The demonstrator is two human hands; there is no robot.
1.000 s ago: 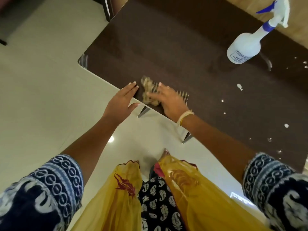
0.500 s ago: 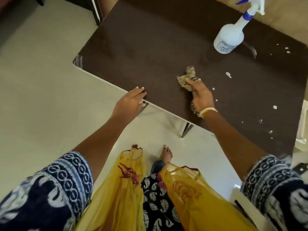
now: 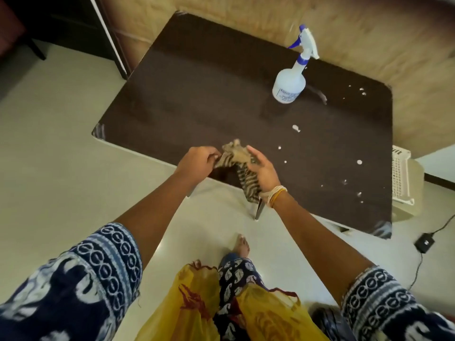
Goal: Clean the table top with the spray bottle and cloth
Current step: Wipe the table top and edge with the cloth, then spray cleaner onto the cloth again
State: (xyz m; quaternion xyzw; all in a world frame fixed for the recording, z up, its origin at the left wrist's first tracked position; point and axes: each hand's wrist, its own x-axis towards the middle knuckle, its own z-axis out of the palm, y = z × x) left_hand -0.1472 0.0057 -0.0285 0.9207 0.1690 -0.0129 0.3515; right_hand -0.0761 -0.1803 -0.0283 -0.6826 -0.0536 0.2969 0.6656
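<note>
A dark brown table top (image 3: 197,94) fills the middle of the view. A white spray bottle (image 3: 290,82) with a blue trigger stands upright at its far right. A striped brown cloth (image 3: 242,166) is lifted off the surface above the near edge. My left hand (image 3: 197,161) pinches its left end. My right hand (image 3: 262,169) holds its other part, and the cloth hangs down under the palm. White droplets (image 3: 295,127) dot the right half of the table.
A white perforated basket (image 3: 401,178) sits on the floor beside the table's right edge. A black adapter (image 3: 424,242) with a cable lies on the pale floor at right. Dark furniture (image 3: 61,25) stands at the far left. My feet are below the near edge.
My right hand lifted the cloth off the table and drew it back to the near edge. My left hand left the table edge and took hold of the cloth.
</note>
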